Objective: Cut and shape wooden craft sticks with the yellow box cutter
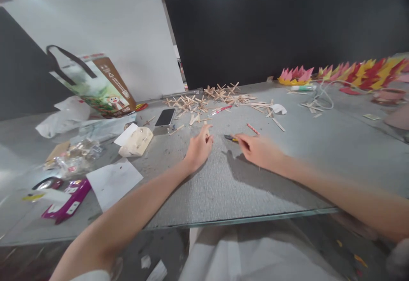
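Observation:
My right hand (260, 149) is closed around a box cutter (230, 138) with a dark and yellow body, its front end pointing left over the table. My left hand (198, 148) rests a little to the left of it, fingers curled together. A small pale tip shows just past those fingers, but what they hold is hidden. Beyond both hands lies a pile of wooden craft sticks (191, 104), many joined into star shapes. A red-and-white striped stick (253, 128) lies beside the right hand, and a red pen (221, 110) sits in front of the pile.
Left of the hands are a phone (165, 117), a beige packet (136, 141), a white paper sheet (114, 181), a purple box (68, 200) and a printed shopping bag (107, 87). Colourful paper flowers (367, 74), a glue stick (303, 88) and a white cable (329, 99) lie at the right.

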A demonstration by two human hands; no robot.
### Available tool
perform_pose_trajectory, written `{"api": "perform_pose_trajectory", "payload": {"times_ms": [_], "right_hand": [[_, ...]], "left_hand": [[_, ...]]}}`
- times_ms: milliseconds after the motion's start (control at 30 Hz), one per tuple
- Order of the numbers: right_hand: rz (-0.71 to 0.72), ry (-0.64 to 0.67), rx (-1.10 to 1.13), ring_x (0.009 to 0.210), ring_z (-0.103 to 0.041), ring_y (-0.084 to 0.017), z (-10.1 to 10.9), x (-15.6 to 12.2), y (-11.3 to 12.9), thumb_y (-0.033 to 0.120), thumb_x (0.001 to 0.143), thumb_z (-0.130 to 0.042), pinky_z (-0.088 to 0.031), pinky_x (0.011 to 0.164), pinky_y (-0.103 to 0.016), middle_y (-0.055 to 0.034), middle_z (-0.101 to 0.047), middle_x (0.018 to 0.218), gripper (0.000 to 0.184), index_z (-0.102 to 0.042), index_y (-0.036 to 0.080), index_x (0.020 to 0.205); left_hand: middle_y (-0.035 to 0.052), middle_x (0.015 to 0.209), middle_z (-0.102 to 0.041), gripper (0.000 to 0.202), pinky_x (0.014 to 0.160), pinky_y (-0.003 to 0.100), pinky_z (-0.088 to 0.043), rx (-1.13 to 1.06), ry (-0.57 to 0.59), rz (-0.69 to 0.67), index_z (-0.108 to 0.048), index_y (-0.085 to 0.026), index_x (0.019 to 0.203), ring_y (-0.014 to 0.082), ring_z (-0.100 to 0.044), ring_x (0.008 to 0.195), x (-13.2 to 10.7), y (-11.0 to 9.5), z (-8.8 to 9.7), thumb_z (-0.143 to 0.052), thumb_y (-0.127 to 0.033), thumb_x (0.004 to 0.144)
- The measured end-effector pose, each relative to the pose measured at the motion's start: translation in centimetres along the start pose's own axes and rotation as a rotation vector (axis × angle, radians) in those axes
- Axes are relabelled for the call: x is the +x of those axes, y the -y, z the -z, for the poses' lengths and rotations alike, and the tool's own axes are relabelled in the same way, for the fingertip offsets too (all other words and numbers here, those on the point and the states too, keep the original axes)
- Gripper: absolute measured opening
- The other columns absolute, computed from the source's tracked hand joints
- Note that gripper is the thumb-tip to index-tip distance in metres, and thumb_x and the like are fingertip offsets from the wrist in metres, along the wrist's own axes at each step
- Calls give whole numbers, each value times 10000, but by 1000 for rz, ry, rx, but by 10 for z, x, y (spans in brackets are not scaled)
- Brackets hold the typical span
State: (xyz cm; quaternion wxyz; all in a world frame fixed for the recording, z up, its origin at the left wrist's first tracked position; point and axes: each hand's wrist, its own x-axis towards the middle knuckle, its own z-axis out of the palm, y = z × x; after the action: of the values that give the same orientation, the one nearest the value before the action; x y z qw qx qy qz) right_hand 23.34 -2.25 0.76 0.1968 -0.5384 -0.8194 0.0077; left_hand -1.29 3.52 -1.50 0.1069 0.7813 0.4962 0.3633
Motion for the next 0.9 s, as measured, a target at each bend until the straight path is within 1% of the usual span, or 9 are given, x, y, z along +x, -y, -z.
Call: {"api": "perform_pose_trajectory", "payload": {"times_ms": [100, 200, 233, 300, 400, 500, 633, 767, 900], "right_hand": [[-137, 46, -22, 699, -639, -185, 13, 16, -26, 334, 1075, -454, -386, 676, -291, -78, -755, 850, 346, -771, 196, 1101], [-245, 4, -63, 909, -665, -210, 28, 27, -61, 369, 1100, -427, -421, 800, -295, -166, -735, 1170, 389, -719, 159, 1247], [-297, -4, -92, 944, -662, -222, 33, 29, -74, 346, 1104, -408, -417, 820, -308, -199, -715, 1210, 398, -710, 136, 1255], [-416, 23, -157, 949, -672, -250, 42, 32, -100, 319, 1108, -382, -406, 802, -345, -259, -706, 1189, 420, -710, 86, 1229], [-548, 166, -234, 1012, -683, -322, 49, 33, -133, 349, 1041, -588, -413, 802, -397, -321, -717, 1068, 357, -766, 42, 1004], [-615, 308, -260, 1090, -687, -329, 49, 37, -153, 367, 1010, -675, -478, 858, -412, -270, -729, 1050, 323, -769, 59, 994], [-663, 413, -263, 1136, -682, -262, 45, 45, -162, 368, 1014, -689, -589, 952, -459, -136, -661, 1333, 371, -658, 159, 1319], [-663, 415, -209, 1144, -680, -262, 40, 47, -165, 369, 1025, -672, -593, 953, -463, -134, -648, 1357, 383, -642, 161, 1346], [-625, 341, -74, 1104, -691, -244, 37, 44, -163, 356, 1042, -645, -591, 934, -436, -126, -677, 1291, 315, -671, 158, 1286]], "left_hand": [[-46, 737, -690, 362, 804, 274, -485, -33, 62, 5, -582, -212, 1380, 118, -641, 656, -1, -3, -6, -583, -227, 1018], [-49, 716, -686, 359, 791, 281, -485, -41, 59, 24, -586, -208, 1365, 121, -623, 630, -1, -4, -7, -581, -223, 1007], [-46, 718, -689, 360, 794, 285, -485, -41, 63, 24, -586, -210, 1367, 126, -631, 640, -2, -4, -7, -577, -223, 1008], [-36, 735, -697, 365, 809, 292, -487, -39, 80, 16, -586, -215, 1378, 136, -657, 675, -3, -4, -6, -566, -230, 1014], [-23, 765, -705, 378, 833, 300, -494, -25, 110, 5, -584, -225, 1399, 149, -683, 715, -5, -5, -7, -559, -238, 1022], [-20, 774, -705, 385, 837, 299, -499, -15, 108, 2, -587, -229, 1406, 153, -688, 715, -5, -6, -8, -564, -232, 1021], [-22, 773, -706, 375, 828, 294, -493, -23, 105, -5, -592, -230, 1397, 154, -691, 722, -5, -5, -8, -557, -220, 1024], [-27, 763, -703, 382, 809, 293, -484, -28, 120, -3, -582, -233, 1406, 152, -680, 703, -5, -5, -8, -554, -220, 1025], [-29, 768, -700, 385, 808, 294, -486, -19, 127, -6, -581, -237, 1409, 147, -665, 678, -5, -5, -7, -547, -223, 1026]]}}
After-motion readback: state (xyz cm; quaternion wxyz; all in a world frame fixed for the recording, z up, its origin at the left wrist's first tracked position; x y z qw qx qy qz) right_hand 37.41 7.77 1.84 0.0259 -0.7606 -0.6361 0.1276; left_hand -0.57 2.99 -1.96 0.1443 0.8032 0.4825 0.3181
